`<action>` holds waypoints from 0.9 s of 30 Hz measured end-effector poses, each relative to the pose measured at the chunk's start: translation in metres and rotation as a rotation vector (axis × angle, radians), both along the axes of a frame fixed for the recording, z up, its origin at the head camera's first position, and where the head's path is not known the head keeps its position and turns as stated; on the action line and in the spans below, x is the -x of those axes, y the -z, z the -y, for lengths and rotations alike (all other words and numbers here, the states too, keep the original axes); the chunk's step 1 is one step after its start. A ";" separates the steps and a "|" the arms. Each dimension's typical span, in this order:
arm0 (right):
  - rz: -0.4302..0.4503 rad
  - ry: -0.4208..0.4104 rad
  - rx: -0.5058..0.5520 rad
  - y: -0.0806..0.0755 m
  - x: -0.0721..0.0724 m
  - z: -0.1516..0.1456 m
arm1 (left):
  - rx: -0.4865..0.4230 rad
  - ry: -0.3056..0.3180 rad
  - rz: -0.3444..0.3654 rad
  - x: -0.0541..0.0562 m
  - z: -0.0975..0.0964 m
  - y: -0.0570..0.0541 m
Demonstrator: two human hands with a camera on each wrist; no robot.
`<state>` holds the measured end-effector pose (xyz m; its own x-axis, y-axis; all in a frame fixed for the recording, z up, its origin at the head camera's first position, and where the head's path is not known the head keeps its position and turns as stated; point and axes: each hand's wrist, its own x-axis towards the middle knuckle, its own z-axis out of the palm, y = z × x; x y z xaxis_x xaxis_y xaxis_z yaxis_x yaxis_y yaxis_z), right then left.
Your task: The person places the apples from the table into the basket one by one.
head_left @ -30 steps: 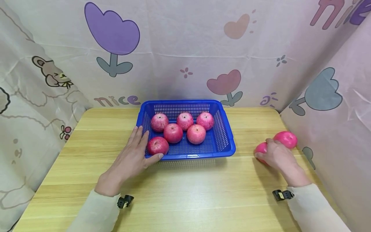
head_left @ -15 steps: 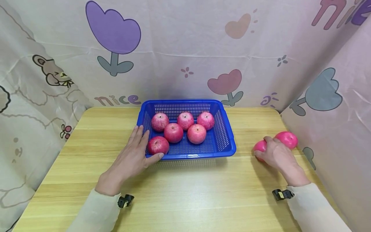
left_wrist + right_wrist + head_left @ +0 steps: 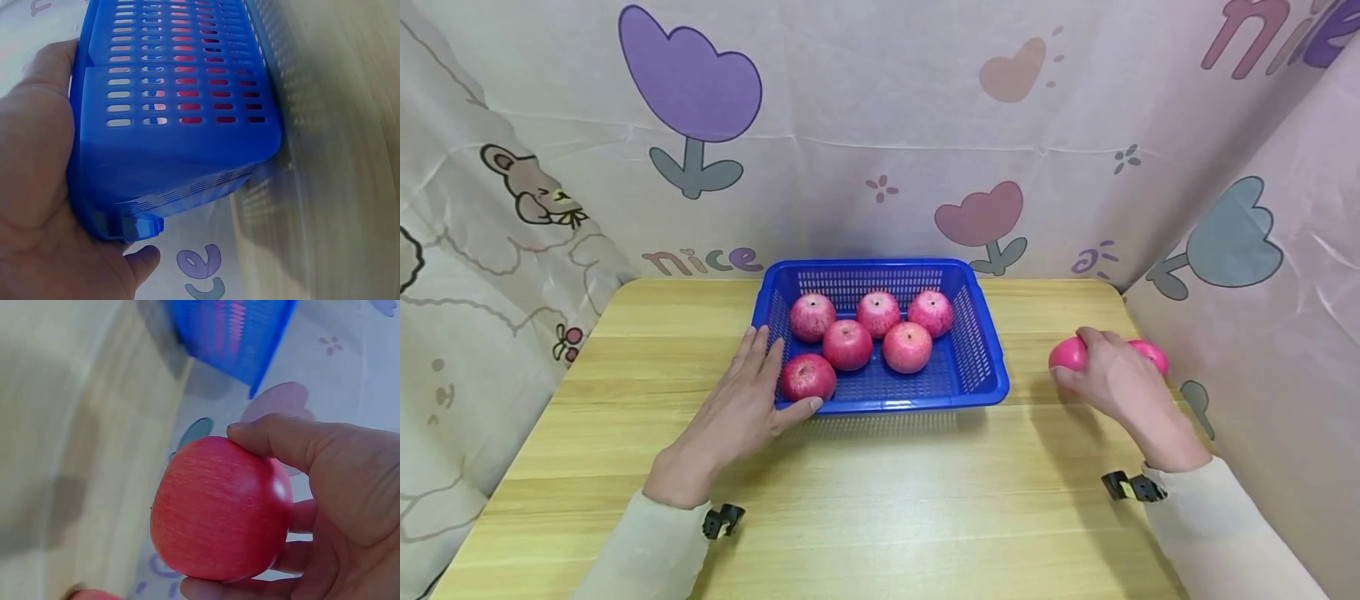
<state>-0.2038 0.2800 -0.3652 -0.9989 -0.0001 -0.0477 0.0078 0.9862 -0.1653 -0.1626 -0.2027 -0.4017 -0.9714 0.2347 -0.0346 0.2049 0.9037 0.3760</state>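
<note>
My right hand (image 3: 1116,379) grips a red apple (image 3: 219,512) between thumb and fingers, to the right of the blue plastic basket. In the right wrist view this apple is off the table. Just behind the hand lies a second red apple (image 3: 1154,355), partly hidden by it. My left hand (image 3: 722,421) rests on the near left corner of the blue basket (image 3: 917,404), its fingers straight along the left rim and its thumb along the front rim. Several apples sit in the basket, among them a dark red apple (image 3: 808,377) close to the left hand.
The basket stands at the back middle of a wooden table (image 3: 880,500). A printed curtain (image 3: 850,125) closes off the back and both sides. Inside the basket, bare floor shows at the front right.
My right hand has raised its apple off the table and shifted slightly left, so it now covers more of the other apple. The left hand and the basket stay in place.
</note>
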 end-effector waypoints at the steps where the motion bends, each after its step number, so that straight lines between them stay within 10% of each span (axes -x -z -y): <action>1: -0.013 -0.003 0.003 -0.003 0.000 0.003 | 0.008 0.002 -0.005 0.000 0.000 0.000; 27: -0.108 -0.188 0.049 -0.060 0.014 0.107 | 0.055 0.031 -0.043 -0.001 0.001 -0.003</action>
<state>-0.2183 0.1731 -0.3054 -0.9804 -0.1863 0.0645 -0.1957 0.9595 -0.2026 -0.1614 -0.2039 -0.3983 -0.9647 0.2634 -0.0063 0.2480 0.9157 0.3163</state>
